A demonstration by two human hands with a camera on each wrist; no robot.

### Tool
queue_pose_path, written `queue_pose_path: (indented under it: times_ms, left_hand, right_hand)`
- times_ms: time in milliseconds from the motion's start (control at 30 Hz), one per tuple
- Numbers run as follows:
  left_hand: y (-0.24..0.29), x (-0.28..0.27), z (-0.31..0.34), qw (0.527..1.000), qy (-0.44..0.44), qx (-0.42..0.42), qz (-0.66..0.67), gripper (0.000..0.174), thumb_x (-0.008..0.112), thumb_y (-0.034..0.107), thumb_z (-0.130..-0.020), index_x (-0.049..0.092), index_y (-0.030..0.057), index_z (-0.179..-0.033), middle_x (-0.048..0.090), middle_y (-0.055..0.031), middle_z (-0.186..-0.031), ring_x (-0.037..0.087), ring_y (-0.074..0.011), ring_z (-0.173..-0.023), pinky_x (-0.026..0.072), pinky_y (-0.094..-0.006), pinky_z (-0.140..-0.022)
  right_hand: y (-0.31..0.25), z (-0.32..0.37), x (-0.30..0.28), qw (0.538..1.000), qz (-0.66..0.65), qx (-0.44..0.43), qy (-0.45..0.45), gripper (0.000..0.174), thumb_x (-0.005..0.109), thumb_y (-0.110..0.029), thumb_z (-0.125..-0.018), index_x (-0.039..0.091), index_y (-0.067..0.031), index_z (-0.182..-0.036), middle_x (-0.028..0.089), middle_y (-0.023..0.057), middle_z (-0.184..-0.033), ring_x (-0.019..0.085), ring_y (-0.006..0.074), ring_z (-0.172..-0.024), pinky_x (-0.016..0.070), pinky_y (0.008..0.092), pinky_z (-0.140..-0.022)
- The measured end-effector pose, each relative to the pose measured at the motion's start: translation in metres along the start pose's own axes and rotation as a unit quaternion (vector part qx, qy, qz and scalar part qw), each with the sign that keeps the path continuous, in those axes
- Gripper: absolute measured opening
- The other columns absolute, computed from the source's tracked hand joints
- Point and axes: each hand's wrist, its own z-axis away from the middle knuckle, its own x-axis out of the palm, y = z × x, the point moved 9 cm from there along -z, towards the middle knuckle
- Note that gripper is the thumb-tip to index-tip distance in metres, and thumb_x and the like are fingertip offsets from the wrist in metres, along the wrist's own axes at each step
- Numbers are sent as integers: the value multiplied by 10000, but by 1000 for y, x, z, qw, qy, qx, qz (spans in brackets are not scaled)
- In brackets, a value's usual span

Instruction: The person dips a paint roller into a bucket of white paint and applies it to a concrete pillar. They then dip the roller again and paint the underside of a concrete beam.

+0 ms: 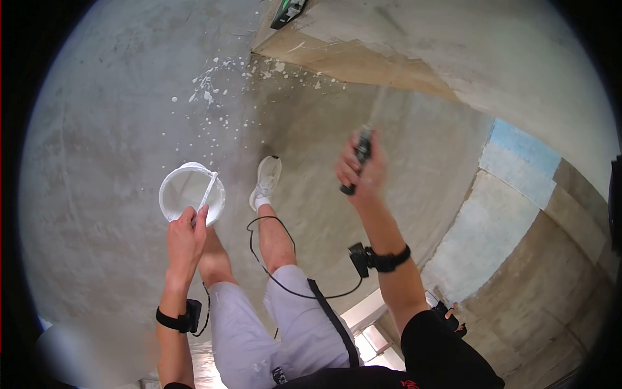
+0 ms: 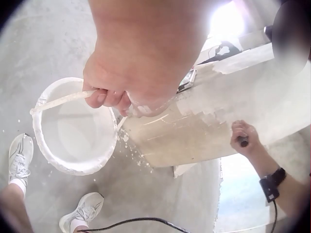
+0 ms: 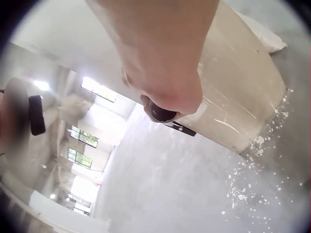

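Observation:
My left hand [image 1: 186, 237] grips the handle of a white bucket [image 1: 166, 200], which hangs below it; the left wrist view shows whitish material inside the bucket [image 2: 80, 169]. My right hand [image 1: 367, 170] is curled round the dark handle of a tool [image 1: 363, 150], raised in front of a partly coated wall [image 1: 414, 45]. The tool's far end is blurred in the head view. In the right wrist view, the round dark handle end [image 3: 162, 114] pokes out of the fist, and a dark bar with a pale spot [image 3: 182, 128] shows just beyond it.
White splatters [image 1: 207, 96] dot the grey floor by the wall's lower corner. A green and black object [image 1: 287, 13] is at the top. Black cables [image 1: 304, 295] hang from the wrist cameras. Light blue and grey patches [image 1: 512, 155] cover a surface at right. Another person [image 1: 447, 315] is behind.

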Motion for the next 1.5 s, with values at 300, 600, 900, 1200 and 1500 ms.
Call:
queue_pose_path:
  times_ms: [300,600,900,1200,1500]
  left_hand:
    - [7,9,-2,1000,-1,6,-8,402,597,261,-910,481,-16,-643,497,-208,-530,468,-387,-481,354,-425,-475]
    - [4,12,0,1000,-11,0,7,407,594,263,-913,478,-28,-653,461,-210,-537,402,-354,-477,337,-416,-477]
    - [-4,2,5,1000,16,-3,27,392,578,259,-921,488,-36,-678,486,-225,-567,433,-386,-491,345,-428,-480]
    - [-23,2,9,998,42,-11,54,380,596,240,-911,492,-30,-665,458,-209,-535,400,-347,-461,330,-411,-463]
    - [-33,0,13,997,53,-9,49,393,593,250,-915,494,-28,-656,450,-197,-517,390,-323,-437,322,-405,-450]
  right_hand:
    - [-17,3,-6,999,-5,-33,6,499,353,-577,-960,443,-117,-789,331,-14,-507,269,93,-335,245,246,-327]
    - [55,-99,-33,989,117,63,63,465,408,-538,-958,444,-113,-775,351,-25,-513,306,92,-348,275,259,-342]
    - [13,-29,-30,999,35,17,36,454,360,-529,-975,474,-116,-825,354,-33,-513,308,89,-334,266,245,-321]
    - [-41,6,-14,994,59,-92,19,487,363,-584,-951,453,-126,-810,347,-8,-516,315,106,-357,256,260,-344]
    - [50,-100,-48,992,113,18,52,481,376,-557,-960,442,-117,-779,353,-10,-524,292,108,-360,255,266,-354]
